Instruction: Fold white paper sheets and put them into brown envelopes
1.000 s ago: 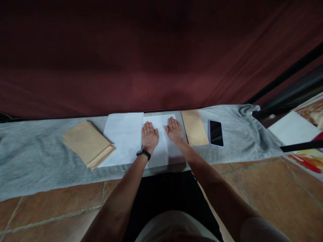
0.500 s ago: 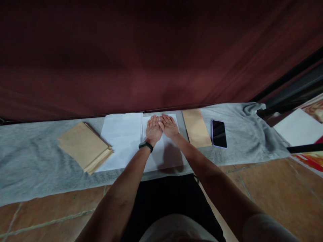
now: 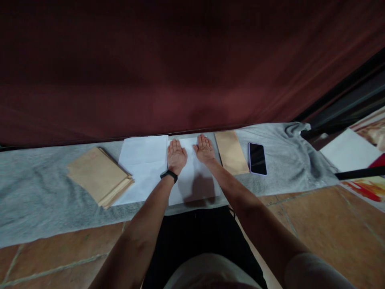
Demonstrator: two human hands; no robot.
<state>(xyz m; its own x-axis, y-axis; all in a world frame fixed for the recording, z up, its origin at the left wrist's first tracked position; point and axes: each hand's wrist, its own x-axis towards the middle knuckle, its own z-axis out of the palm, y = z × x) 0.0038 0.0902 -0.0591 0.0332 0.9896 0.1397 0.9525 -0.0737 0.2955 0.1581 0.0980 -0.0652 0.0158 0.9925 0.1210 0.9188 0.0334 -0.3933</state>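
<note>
Both my hands lie flat, palms down, on a white sheet of paper spread on a grey cloth. My left hand, with a black band at the wrist, presses the sheet's far left part. My right hand presses its far right part, fingers stretched out. A gap of bare paper shows between the two hands. Another white sheet lies just left of it.
A stack of brown envelopes sits at the left on the cloth. A single brown envelope and a dark phone lie right of my hands. A dark red curtain hangs behind. Tiled floor lies in front.
My hands, side by side and touching half a second ago, have slid apart along the far part of the sheet.
</note>
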